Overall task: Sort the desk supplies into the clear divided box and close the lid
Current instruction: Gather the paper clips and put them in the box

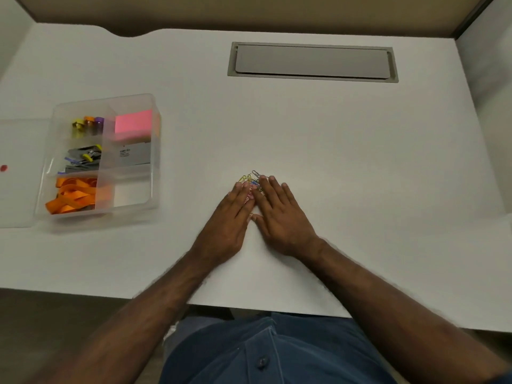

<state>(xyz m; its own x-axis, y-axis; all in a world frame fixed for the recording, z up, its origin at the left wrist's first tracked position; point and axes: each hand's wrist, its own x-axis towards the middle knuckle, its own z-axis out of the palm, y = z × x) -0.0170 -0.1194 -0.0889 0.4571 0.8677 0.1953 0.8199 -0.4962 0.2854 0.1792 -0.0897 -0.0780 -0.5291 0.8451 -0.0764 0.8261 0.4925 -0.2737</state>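
The place looked like an office cubicle. A white desk (pixel 332 134) had a grey cable-access hatch (pixel 312 62) set flush into its top, and tan partition panels (pixel 249 12), probably fabric-covered, closed it in at the back and the right side.

The only print in view sits on a grey card or packet (pixel 135 156) standing in the middle right compartment of the clear divided box (pixel 155 112), which rests near the left edge of the tabletop (pixel 304 134). A few short dark lines of type run across its upper left part, but they are too small and blurred to read; no letter or number can be made out for certain. No other text, label, brand, number or sign can be read on anything else in view.
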